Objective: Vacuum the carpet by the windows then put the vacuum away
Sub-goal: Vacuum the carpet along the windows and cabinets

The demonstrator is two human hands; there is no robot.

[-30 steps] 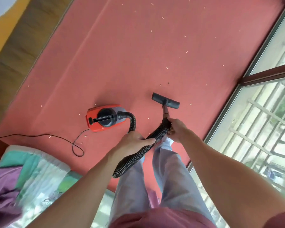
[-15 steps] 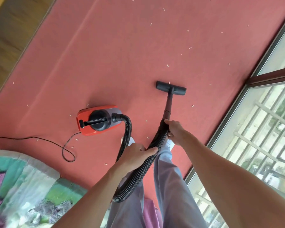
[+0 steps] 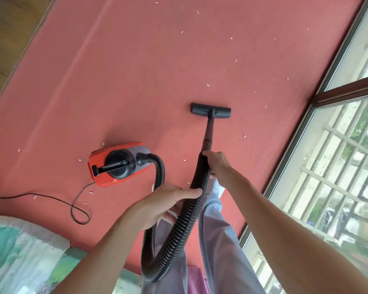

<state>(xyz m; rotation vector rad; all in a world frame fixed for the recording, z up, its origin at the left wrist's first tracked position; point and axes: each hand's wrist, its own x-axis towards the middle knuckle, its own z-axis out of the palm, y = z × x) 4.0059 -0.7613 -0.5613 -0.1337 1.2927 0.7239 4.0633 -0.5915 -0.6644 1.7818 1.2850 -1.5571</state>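
A red and grey canister vacuum (image 3: 117, 163) sits on the red carpet (image 3: 136, 71), left of centre. Its black ribbed hose (image 3: 174, 234) loops down past my legs and back up to a thin wand (image 3: 208, 132). The wand ends in a flat black floor nozzle (image 3: 210, 110) lying on the carpet ahead of me. My left hand (image 3: 166, 202) grips the hose mid-length. Where the hose joins the wand, my right hand (image 3: 218, 164) holds it. Small pale scraps (image 3: 208, 84) dot the carpet, mostly beyond and to the right of the nozzle.
Tall windows (image 3: 338, 166) with a dark frame run along the right side. The vacuum's black power cord (image 3: 72, 205) trails left with a loop. A green and white quilt (image 3: 23, 253) lies at the bottom left. Wooden floor (image 3: 6, 28) borders the carpet at the top left.
The nozzle has been pushed forward, away from me, with my right arm stretching out. More of the wand shows, and the hose loop under my left hand hangs lower.
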